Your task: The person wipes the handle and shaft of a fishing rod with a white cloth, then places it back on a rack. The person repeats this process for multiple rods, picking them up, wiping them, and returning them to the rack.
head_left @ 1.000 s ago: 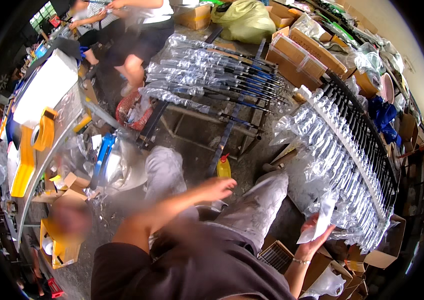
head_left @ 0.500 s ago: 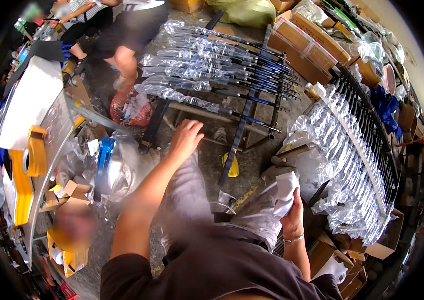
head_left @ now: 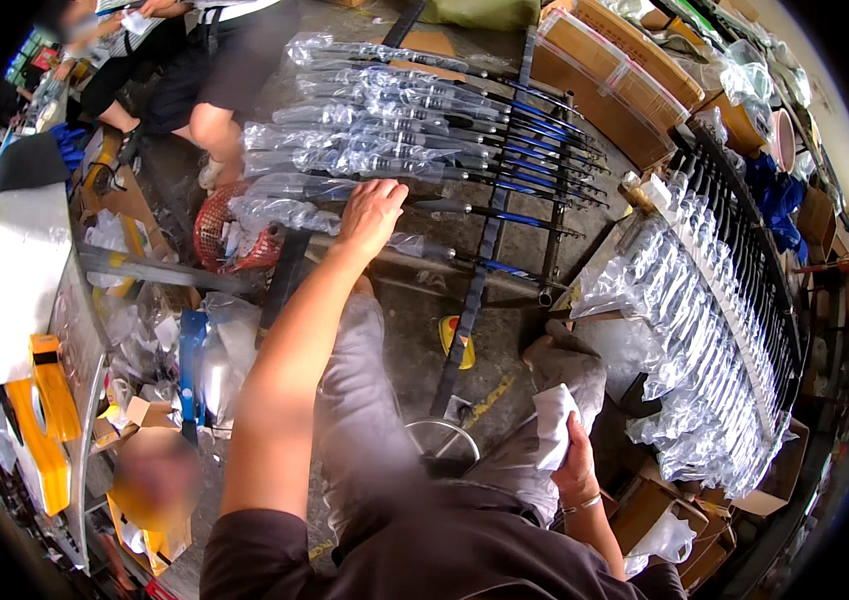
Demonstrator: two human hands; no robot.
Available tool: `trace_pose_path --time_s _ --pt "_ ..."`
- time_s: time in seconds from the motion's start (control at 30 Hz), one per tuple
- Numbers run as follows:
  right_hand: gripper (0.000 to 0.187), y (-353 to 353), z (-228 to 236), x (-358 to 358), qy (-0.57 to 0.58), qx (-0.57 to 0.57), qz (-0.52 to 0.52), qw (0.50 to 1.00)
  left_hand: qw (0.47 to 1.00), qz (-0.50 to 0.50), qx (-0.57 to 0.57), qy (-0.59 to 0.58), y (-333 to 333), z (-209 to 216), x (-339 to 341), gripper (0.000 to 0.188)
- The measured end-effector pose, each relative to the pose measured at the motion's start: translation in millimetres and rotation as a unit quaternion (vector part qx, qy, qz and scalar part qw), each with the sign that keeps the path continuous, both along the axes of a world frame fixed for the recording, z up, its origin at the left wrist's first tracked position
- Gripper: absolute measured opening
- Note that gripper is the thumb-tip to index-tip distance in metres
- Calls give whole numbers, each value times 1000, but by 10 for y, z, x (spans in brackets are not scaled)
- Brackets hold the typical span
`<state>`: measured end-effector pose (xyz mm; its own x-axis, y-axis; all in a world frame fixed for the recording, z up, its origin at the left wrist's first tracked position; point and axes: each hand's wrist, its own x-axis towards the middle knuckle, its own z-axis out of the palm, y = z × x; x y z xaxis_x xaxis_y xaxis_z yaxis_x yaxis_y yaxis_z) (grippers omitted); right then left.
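Left hand (head_left: 372,212) is reaching out flat, fingers spread, onto the bagged long tools (head_left: 344,160) racked at upper centre. Right hand (head_left: 576,462) is clamping a white cloth (head_left: 554,425) down at lower right. Looks like pick-up stage — next it'll need fingers closing around one bag.

Grey concrete floor (head_left: 504,330), cluttered; cardboard boxes (head_left: 609,85) at 1 o'clock, white worktable (head_left: 19,270) at 9, daylight overall.

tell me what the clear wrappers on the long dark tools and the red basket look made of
Clear wrappers: thin glossy plastic film, judging by the crinkles and glare. Red basket: probably moulded plastic or coated wire, given its open lattice; the picture is too small to tell which.
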<state>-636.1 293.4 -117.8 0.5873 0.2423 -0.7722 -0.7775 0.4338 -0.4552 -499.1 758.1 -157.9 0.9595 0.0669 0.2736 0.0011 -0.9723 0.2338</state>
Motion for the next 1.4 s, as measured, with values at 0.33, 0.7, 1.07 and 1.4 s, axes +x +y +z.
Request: trace_pose_path --time_s 0.33,0.7,1.07,1.4 --pt "39 -120 -30 -18 -12 -1 -2 1000 997 11 41 66 160 -283 243 16" --pt "36 -48 81 -106 -91 62 7 994 991 12 57 -122 169 1209 -5 27" --pt "50 -13 446 -113 -218 160 28 962 984 58 -16 -166 -479 2984 -723 24" --pt "46 53 865 -133 -290 232 15 928 841 -9 -521 -148 -1299 2955 -1584 19"
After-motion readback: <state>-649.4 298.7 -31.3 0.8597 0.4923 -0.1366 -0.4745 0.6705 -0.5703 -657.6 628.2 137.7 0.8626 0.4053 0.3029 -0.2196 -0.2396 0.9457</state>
